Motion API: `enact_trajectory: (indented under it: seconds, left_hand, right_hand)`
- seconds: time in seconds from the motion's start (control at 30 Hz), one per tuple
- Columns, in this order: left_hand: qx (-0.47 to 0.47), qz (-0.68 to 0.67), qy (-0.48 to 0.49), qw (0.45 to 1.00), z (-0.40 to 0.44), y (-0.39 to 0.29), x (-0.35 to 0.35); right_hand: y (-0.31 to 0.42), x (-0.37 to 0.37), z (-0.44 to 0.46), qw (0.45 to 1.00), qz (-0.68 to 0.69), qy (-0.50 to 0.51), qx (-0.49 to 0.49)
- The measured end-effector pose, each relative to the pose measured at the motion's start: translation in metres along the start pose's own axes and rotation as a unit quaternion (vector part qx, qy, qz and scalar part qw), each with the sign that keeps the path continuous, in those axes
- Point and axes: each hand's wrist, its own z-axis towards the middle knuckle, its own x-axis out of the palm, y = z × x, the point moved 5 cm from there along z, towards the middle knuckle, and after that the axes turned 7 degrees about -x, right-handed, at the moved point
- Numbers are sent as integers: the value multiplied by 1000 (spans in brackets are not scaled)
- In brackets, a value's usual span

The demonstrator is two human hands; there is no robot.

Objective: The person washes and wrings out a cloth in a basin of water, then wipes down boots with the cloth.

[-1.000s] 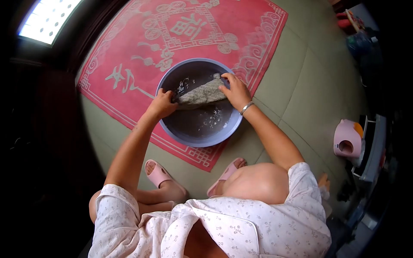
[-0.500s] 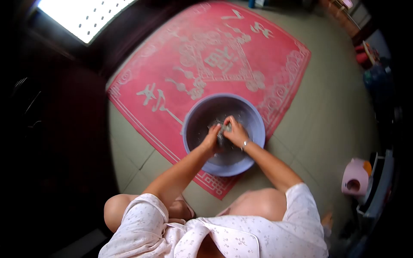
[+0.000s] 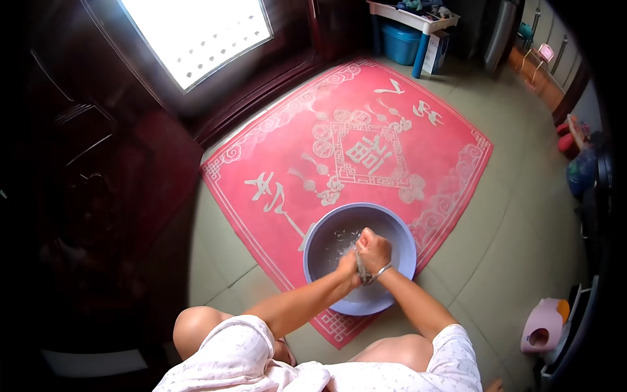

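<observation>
A lavender plastic basin (image 3: 311,285) with water in it stands on the red mat's near corner. Over it, both my hands are pressed together. My right hand (image 3: 375,252) is closed in a fist, with a silvery bracelet (image 3: 381,272) at its wrist. My left hand (image 3: 348,265) lies against it from the left, its fingers closed. Between the two hands shows a narrow grey, wet-looking strip that resembles cloth (image 3: 362,269); most of it is hidden in my grip. Droplets and ripples (image 3: 346,242) show on the water left of the fist.
The red mat (image 3: 287,170) with pale patterns covers the tiled floor (image 3: 486,245). A dark wooden door (image 3: 261,85) with a bright window is at the back left. At the back stands a small table (image 3: 428,23) with a blue bin (image 3: 398,44) beneath. A pink object (image 3: 542,320) sits at right.
The camera view has tilted up, showing more door and the small table. My hands, earlier slightly apart low in the basin, are now pressed together, the right one in a fist.
</observation>
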Motion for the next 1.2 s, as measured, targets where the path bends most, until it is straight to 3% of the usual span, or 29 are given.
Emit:
enact_trajectory:
  seconds: [0.07, 0.1, 0.17, 0.2, 0.23, 0.27, 0.3, 0.33, 0.37, 0.43, 0.47, 0.53, 0.67, 0.73, 0.77, 0.8, 0.87, 0.9, 0.93, 0.97, 1.07, 1.13, 1.2]
  left_hand:
    - [-35, -6, -25, 999, -7, 7, 2]
    - [-33, -4, -23, 999, 0, 4, -5]
    - [21, 38, 80, 996, 12, -12, -5]
    - [37, 60, 23, 997, -19, -22, -2]
    - [-2, 20, 235, 972, 35, -30, -30]
    - [-63, 0, 429, 901, 81, -37, -62]
    - [39, 148, 101, 983, 11, -50, -31]
    - [40, 147, 100, 983, 23, -44, -35]
    - [108, 96, 204, 968, 41, -39, -39]
    - [229, -8, 405, 885, 61, -30, -48]
    - [210, -10, 326, 922, 12, -26, -19]
    - [47, -67, 166, 983, 7, -13, -8]
    - [18, 109, 6, 994, -43, -24, 22]
    - [131, 162, -35, 977, -42, -49, 16]
    - [226, 201, 11, 953, -18, -62, -1]
    - [288, 266, 14, 920, -17, -73, -10]
    - [309, 347, 8, 885, -19, -86, -22]
    - [289, 451, -9, 844, -20, -93, -29]
    - [267, 550, -24, 791, -18, -97, -36]
    - [260, 553, -24, 791, -17, -97, -39]
    - [184, 717, -92, 666, -12, -94, -48]
    - [231, 686, -130, 678, 3, -90, -66]
    - [170, 608, -107, 768, 6, -77, -61]
  right_hand:
    - [-27, 4, 0, 999, -42, 15, 18]
    - [-18, -1, -3, 999, 18, -2, 27]
    - [11, -9, -10, 994, 109, -6, 31]
    - [20, 1, -17, 993, 117, -15, 27]
    - [41, 4, -26, 988, 149, -42, -19]
    - [65, 1, -33, 986, 149, -30, -74]
    - [81, -4, -34, 981, 169, -12, -89]
    - [90, -6, -35, 976, 190, 7, -104]
    - [86, -4, -31, 981, 165, 3, -104]
    - [65, -2, -18, 989, 104, -22, -104]
    - [58, -5, -10, 991, 68, -16, -111]
    - [24, -2, 3, 996, 2, -34, -81]
    - [-31, -20, 0, 999, -20, -30, -4]
    - [-46, -26, -14, 995, 27, -101, 0]
    - [-45, -32, -18, 985, 61, -150, -63]
    - [-59, -27, -24, 991, 104, -85, 1]
    - [-55, -38, -29, 991, 100, -74, -55]
    - [-59, -38, -33, 991, 98, -73, -47]
    - [-63, -29, -38, 998, 51, 13, -45]
    - [-66, -18, -43, 994, 4, 100, -44]
    - [-78, -8, -48, 998, 42, 38, 31]
    - [-93, 8, -47, 993, 89, -2, 72]
    - [-110, 44, -54, 979, 57, 92, 175]
